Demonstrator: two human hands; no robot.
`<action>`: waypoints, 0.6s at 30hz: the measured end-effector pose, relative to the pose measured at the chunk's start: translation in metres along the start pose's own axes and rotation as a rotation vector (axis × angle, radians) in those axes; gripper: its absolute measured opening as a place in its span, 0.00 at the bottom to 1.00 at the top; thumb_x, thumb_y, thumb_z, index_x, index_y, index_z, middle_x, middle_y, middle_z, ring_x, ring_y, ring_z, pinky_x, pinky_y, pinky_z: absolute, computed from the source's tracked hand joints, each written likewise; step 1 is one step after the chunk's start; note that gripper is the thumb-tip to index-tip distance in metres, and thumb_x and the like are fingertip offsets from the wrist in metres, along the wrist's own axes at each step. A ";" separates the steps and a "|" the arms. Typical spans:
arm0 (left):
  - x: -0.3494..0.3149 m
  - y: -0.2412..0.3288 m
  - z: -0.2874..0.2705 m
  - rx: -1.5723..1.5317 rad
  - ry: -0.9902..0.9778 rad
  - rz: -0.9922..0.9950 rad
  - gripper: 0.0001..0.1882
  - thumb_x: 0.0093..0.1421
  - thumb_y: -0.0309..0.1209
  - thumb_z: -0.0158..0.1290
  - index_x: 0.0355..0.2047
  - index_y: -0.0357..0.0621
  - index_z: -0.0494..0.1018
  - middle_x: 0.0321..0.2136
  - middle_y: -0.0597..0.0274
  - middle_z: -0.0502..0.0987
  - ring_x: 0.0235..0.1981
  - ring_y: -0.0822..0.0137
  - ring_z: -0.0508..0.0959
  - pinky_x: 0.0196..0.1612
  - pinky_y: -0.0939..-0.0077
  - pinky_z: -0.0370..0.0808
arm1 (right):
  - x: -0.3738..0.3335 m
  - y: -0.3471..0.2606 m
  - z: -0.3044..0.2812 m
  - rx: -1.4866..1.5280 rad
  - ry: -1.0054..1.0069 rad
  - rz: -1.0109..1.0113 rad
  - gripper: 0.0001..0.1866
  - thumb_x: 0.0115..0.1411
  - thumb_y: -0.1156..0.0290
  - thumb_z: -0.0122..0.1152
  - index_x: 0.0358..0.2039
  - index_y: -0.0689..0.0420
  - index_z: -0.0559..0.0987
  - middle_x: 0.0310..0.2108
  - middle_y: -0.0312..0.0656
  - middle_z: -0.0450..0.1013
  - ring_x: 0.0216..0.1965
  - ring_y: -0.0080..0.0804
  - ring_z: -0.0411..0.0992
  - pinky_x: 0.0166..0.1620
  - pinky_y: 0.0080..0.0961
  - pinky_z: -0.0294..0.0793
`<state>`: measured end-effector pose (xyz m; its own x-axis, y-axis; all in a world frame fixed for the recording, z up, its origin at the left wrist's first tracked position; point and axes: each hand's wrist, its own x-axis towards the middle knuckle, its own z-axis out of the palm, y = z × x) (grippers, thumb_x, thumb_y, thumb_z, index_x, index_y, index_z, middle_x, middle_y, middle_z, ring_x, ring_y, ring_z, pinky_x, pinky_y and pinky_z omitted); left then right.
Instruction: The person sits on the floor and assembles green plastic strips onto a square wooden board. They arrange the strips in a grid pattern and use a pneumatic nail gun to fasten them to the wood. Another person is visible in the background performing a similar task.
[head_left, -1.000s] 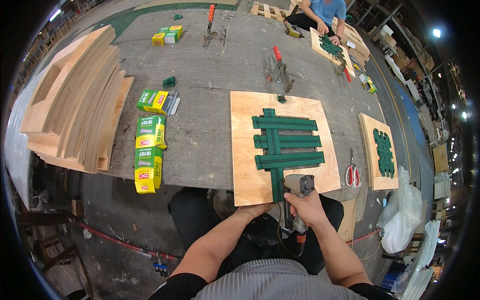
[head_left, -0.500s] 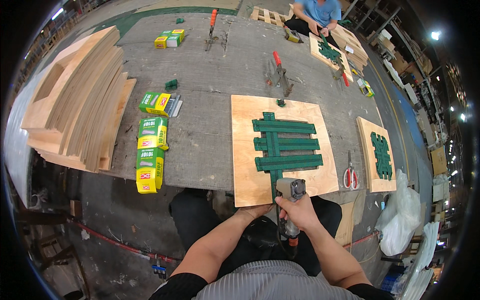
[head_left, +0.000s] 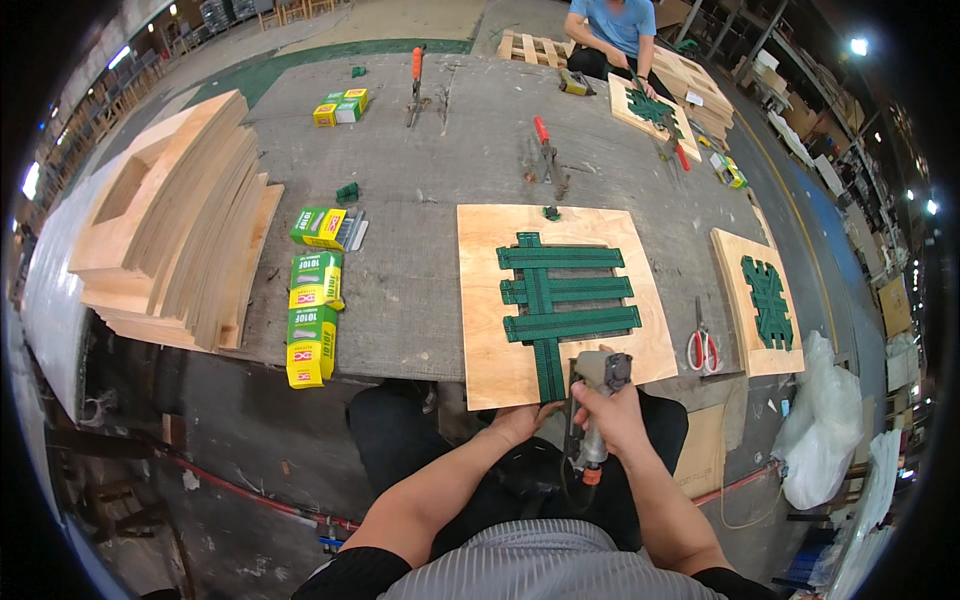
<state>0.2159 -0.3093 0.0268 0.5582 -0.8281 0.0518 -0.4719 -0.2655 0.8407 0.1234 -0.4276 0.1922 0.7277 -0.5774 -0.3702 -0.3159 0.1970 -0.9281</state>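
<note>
Right hand [head_left: 617, 416] clamps a nail gun [head_left: 601, 371]; the wooden panel [head_left: 484, 335] lies just beyond it.

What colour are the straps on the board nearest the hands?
The straps are green with dark lengthwise lines, seen in the head view.

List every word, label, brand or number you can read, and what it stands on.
Wording isn't copied out here; print shows on:
Front green and yellow box: legible letters and numbers.
Middle box beyond it: likewise.
Third box: legible print.
Far boxes: too small to read.
Brown cardboard: too blurred.
</note>
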 end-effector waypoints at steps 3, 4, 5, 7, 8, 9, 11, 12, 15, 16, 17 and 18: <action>-0.010 -0.007 -0.004 -0.314 0.003 -0.256 0.17 0.72 0.44 0.50 0.47 0.47 0.81 0.41 0.55 0.83 0.44 0.51 0.82 0.51 0.59 0.75 | 0.013 -0.011 0.003 0.050 -0.044 -0.043 0.41 0.62 0.75 0.67 0.72 0.55 0.57 0.34 0.38 0.76 0.18 0.23 0.72 0.18 0.21 0.69; -0.017 0.022 0.004 -0.461 -0.187 -0.295 0.18 0.74 0.42 0.49 0.43 0.42 0.82 0.37 0.56 0.84 0.41 0.59 0.83 0.48 0.66 0.76 | 0.006 0.004 -0.024 0.061 0.047 0.005 0.41 0.62 0.75 0.67 0.72 0.55 0.57 0.35 0.39 0.76 0.18 0.24 0.72 0.18 0.21 0.69; -0.022 0.034 0.001 -0.557 -0.202 -0.349 0.18 0.74 0.42 0.49 0.43 0.41 0.82 0.38 0.57 0.84 0.41 0.62 0.82 0.48 0.68 0.76 | 0.004 0.006 -0.030 0.074 0.074 0.027 0.41 0.62 0.75 0.68 0.72 0.55 0.57 0.35 0.39 0.76 0.18 0.24 0.72 0.18 0.21 0.69; -0.033 0.051 -0.008 -0.751 -0.196 -0.466 0.20 0.75 0.42 0.48 0.44 0.38 0.82 0.39 0.59 0.84 0.41 0.67 0.82 0.47 0.71 0.76 | 0.002 0.009 -0.032 0.097 0.077 0.044 0.41 0.62 0.75 0.68 0.72 0.55 0.58 0.35 0.39 0.76 0.18 0.25 0.72 0.18 0.22 0.69; -0.037 0.059 -0.016 -0.769 -0.228 -0.502 0.20 0.75 0.41 0.48 0.46 0.34 0.80 0.39 0.59 0.84 0.40 0.69 0.82 0.46 0.74 0.78 | 0.002 0.012 -0.033 0.097 0.083 0.047 0.41 0.62 0.75 0.68 0.72 0.55 0.58 0.35 0.40 0.76 0.18 0.25 0.72 0.18 0.23 0.69; -0.038 0.070 -0.028 -0.826 -0.211 -0.538 0.20 0.75 0.41 0.48 0.47 0.35 0.79 0.39 0.59 0.84 0.40 0.69 0.82 0.46 0.73 0.79 | 0.000 0.014 -0.035 0.100 0.088 0.049 0.41 0.62 0.75 0.68 0.72 0.55 0.58 0.35 0.40 0.76 0.18 0.25 0.72 0.19 0.23 0.69; -0.033 0.083 -0.049 -0.951 -0.172 -0.606 0.19 0.75 0.41 0.48 0.49 0.35 0.77 0.39 0.58 0.84 0.39 0.68 0.83 0.44 0.73 0.80 | 0.001 0.016 -0.038 0.115 0.068 0.052 0.41 0.62 0.75 0.68 0.72 0.55 0.57 0.35 0.40 0.76 0.18 0.25 0.72 0.19 0.23 0.69; -0.027 0.085 -0.063 -1.019 -0.139 -0.576 0.19 0.75 0.41 0.49 0.52 0.35 0.75 0.39 0.56 0.84 0.37 0.68 0.84 0.41 0.72 0.82 | 0.002 0.014 -0.037 0.124 0.052 0.046 0.42 0.62 0.75 0.68 0.72 0.55 0.57 0.35 0.40 0.76 0.18 0.25 0.72 0.19 0.23 0.69; 0.013 0.095 -0.100 -1.019 -0.085 -0.515 0.18 0.75 0.39 0.47 0.51 0.35 0.75 0.37 0.55 0.85 0.32 0.67 0.82 0.38 0.71 0.81 | 0.001 0.005 -0.037 0.085 0.017 0.060 0.42 0.62 0.75 0.68 0.72 0.54 0.57 0.35 0.39 0.75 0.18 0.24 0.71 0.20 0.23 0.69; 0.030 0.093 -0.110 -0.988 -0.082 -0.515 0.18 0.75 0.40 0.47 0.51 0.35 0.75 0.37 0.56 0.85 0.31 0.68 0.82 0.37 0.71 0.81 | 0.002 0.002 -0.034 0.086 -0.009 0.055 0.41 0.62 0.75 0.68 0.72 0.55 0.57 0.35 0.39 0.75 0.18 0.23 0.71 0.20 0.23 0.69; 0.047 0.087 -0.119 -0.960 -0.076 -0.513 0.18 0.75 0.40 0.47 0.51 0.36 0.75 0.37 0.56 0.85 0.30 0.68 0.81 0.35 0.71 0.80 | 0.003 -0.002 -0.030 0.084 -0.036 0.050 0.41 0.62 0.75 0.68 0.72 0.55 0.58 0.35 0.38 0.75 0.18 0.23 0.71 0.20 0.23 0.69; 0.062 0.081 -0.125 -0.934 -0.075 -0.513 0.19 0.75 0.40 0.46 0.50 0.36 0.75 0.37 0.56 0.85 0.29 0.68 0.80 0.34 0.72 0.80 | 0.004 -0.004 -0.026 0.081 -0.059 0.048 0.41 0.62 0.75 0.68 0.72 0.55 0.58 0.35 0.38 0.75 0.18 0.22 0.71 0.20 0.22 0.69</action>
<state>0.2975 -0.3205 0.1655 0.4828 -0.7619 -0.4318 0.5351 -0.1337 0.8342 0.1113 -0.4512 0.1959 0.7485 -0.5186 -0.4133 -0.3024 0.2878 -0.9087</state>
